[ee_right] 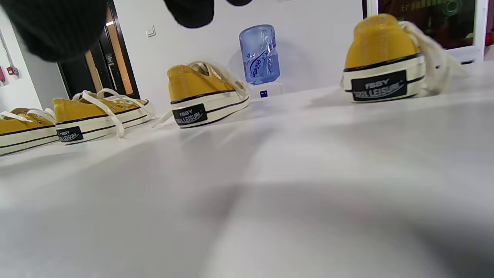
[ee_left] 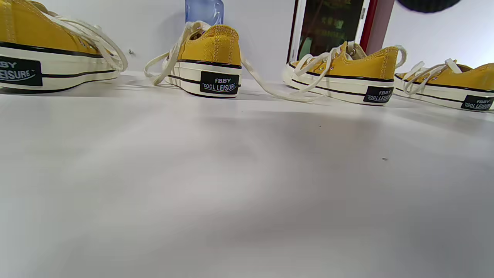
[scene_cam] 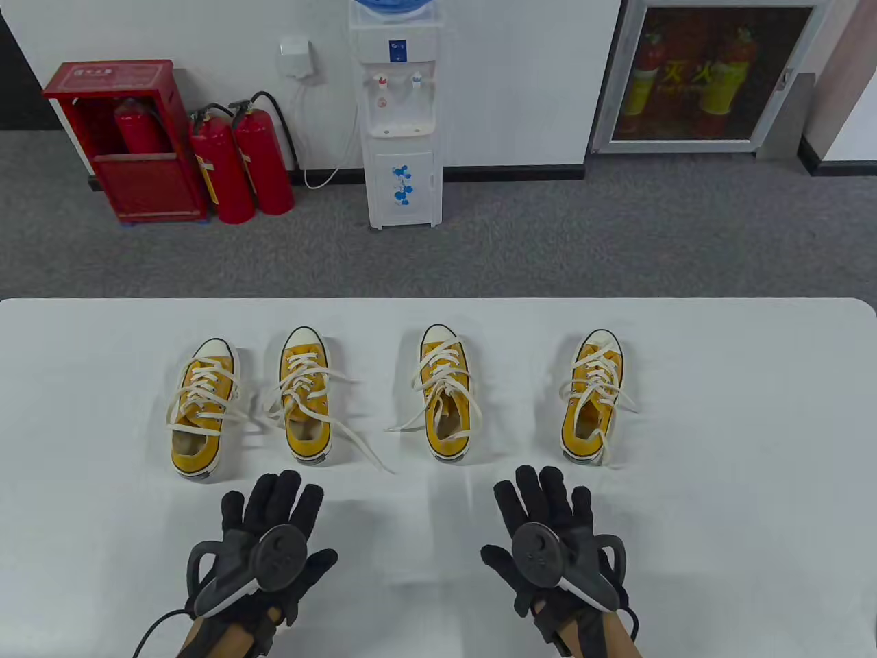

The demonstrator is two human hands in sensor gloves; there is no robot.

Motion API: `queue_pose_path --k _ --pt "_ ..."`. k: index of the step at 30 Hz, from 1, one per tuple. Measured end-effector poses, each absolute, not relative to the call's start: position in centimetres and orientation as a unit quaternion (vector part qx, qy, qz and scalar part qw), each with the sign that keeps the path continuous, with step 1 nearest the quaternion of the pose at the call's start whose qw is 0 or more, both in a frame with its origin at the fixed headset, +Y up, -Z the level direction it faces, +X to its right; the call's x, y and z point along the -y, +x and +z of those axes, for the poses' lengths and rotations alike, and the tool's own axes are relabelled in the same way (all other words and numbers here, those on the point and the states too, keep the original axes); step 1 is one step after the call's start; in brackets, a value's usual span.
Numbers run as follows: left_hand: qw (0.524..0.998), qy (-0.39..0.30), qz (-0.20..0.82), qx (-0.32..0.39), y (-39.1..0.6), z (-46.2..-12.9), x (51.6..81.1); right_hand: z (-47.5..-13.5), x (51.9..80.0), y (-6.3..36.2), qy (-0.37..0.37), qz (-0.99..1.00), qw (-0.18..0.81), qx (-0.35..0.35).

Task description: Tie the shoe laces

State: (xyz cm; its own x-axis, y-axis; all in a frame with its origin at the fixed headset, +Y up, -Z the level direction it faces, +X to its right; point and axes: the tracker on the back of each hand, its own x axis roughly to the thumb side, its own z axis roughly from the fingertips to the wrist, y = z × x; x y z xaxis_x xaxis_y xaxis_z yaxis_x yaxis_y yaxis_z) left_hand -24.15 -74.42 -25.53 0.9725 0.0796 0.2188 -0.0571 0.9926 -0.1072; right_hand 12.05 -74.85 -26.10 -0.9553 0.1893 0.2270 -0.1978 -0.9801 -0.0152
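Several yellow canvas shoes with loose cream laces stand in a row on the white table (scene_cam: 719, 480), heels toward me. From the left: first shoe (scene_cam: 200, 411), second shoe (scene_cam: 307, 401), third shoe (scene_cam: 447, 394), fourth shoe (scene_cam: 593, 397). A long lace (scene_cam: 363, 449) trails from the second shoe toward the front. My left hand (scene_cam: 274, 521) lies flat and open, palm down, just in front of the left pair. My right hand (scene_cam: 545, 517) lies flat and open between the third and fourth shoes, nearer me. Neither hand touches a shoe. The left wrist view shows the heels (ee_left: 219, 61); the right wrist view does too (ee_right: 382, 61).
The table's far edge (scene_cam: 438, 300) runs across the middle of the table view. Beyond it on the grey carpet stand a water dispenser (scene_cam: 401, 116), red fire extinguishers (scene_cam: 240, 164) and a red cabinet (scene_cam: 130, 137).
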Motion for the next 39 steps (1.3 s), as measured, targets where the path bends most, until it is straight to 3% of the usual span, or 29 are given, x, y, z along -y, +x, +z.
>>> queue_pose_path --k 26,33,39 --pt "0.989 -0.071 0.079 0.099 -24.7 -26.0 74.3 -26.1 74.2 12.8 0.102 0.988 0.115 0.028" --pt "0.982 -0.066 0.16 0.07 -25.8 -27.5 72.1 -26.1 74.0 12.7 0.109 0.987 0.115 0.028" --pt "0.995 -0.03 0.083 0.034 -26.2 -29.9 68.6 -26.2 74.2 12.9 0.103 0.987 0.123 0.018"
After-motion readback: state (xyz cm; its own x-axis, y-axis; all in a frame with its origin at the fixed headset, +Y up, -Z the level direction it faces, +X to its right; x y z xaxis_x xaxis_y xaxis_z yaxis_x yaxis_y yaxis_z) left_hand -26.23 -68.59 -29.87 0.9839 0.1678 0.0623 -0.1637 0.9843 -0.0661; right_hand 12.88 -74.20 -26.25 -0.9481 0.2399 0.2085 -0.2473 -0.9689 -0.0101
